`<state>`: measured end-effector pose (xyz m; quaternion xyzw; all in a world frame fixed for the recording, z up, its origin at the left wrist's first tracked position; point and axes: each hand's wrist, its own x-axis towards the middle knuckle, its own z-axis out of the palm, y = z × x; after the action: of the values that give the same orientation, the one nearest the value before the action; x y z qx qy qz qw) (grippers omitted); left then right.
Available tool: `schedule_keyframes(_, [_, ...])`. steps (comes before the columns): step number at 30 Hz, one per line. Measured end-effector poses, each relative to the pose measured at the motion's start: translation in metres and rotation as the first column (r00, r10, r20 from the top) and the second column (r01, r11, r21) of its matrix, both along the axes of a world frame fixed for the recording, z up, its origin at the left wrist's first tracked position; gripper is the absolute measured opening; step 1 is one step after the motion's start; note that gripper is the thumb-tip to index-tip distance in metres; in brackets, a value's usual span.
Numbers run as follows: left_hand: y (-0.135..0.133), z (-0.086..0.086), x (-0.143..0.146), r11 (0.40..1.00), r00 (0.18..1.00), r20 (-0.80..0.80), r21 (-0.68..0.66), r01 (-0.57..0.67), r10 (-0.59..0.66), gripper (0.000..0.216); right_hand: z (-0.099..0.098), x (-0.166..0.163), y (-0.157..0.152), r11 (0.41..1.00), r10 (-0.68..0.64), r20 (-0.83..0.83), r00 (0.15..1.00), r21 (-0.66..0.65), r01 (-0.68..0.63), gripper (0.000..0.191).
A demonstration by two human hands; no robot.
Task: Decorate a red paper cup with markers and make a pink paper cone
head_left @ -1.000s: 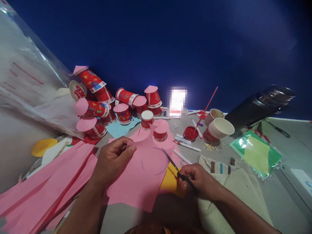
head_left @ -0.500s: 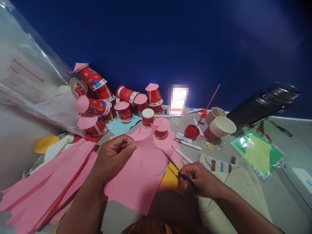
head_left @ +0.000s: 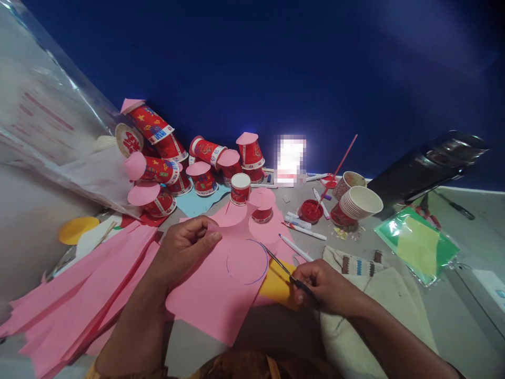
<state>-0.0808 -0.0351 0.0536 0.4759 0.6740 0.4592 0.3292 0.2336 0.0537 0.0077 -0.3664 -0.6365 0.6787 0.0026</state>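
A sheet of pink paper [head_left: 213,284] hangs from my left hand [head_left: 191,242], its upper edge pinched between thumb and fingers. On the sheet is a blue pen circle [head_left: 268,262], drawn with gaps in its line. My right hand [head_left: 321,287] is closed round the dark handles of a pair of scissors [head_left: 281,264]. The blades point up and left, their tips at the right side of the circle by the paper's edge. Beyond the sheet stand an upside-down red paper cup [head_left: 240,190] and another cup topped with a pink paper disc [head_left: 262,199].
Several red cups with pink tops [head_left: 203,181] stand at the back left. Pink paper strips [head_left: 90,300] lie left. Rightward are markers [head_left: 304,231], a dish of red paint [head_left: 311,211] with a brush, stacked cups [head_left: 359,204], a black flask [head_left: 426,160] and a beige cloth [head_left: 379,310].
The scissors and the circled edge of the pink sheet have come slightly closer to me. Both hands keep their holds. The whole view has shifted a little.
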Motion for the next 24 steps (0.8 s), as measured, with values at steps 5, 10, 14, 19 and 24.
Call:
schedule_keyframes(5, [0.0005,0.0004,0.0010,1.000,1.000,0.025,-0.002,0.018,-0.018,0.025,-0.0012,-0.0001,-0.0017,0.999,-0.012,-0.018,1.000,-0.033,0.011,0.046])
schedule_keyframes(10, [0.0018,0.0000,0.0035,1.000,1.000,0.016,-0.006,0.026,-0.026,0.024,-0.0032,-0.0006,-0.0040,0.997,-0.027,-0.005,1.000,-0.066,0.027,0.048])
schedule_keyframes(14, [0.0024,-0.0027,0.0031,0.999,0.999,-0.012,-0.002,0.036,-0.036,0.024,-0.0013,-0.0011,-0.0038,0.996,-0.038,-0.017,0.999,-0.078,0.036,0.050])
schedule_keyframes(19, [0.0029,-0.0077,0.0004,0.999,0.999,0.023,-0.002,0.050,-0.050,0.026,-0.0028,0.0001,-0.0050,0.988,-0.069,-0.082,0.994,-0.145,0.057,0.055])
schedule_keyframes(24, [0.0055,-0.0075,0.0056,0.996,0.994,0.070,-0.021,0.082,-0.080,0.027,-0.0086,-0.0016,-0.0060,0.976,-0.188,-0.203,0.961,-0.149,0.160,0.064])
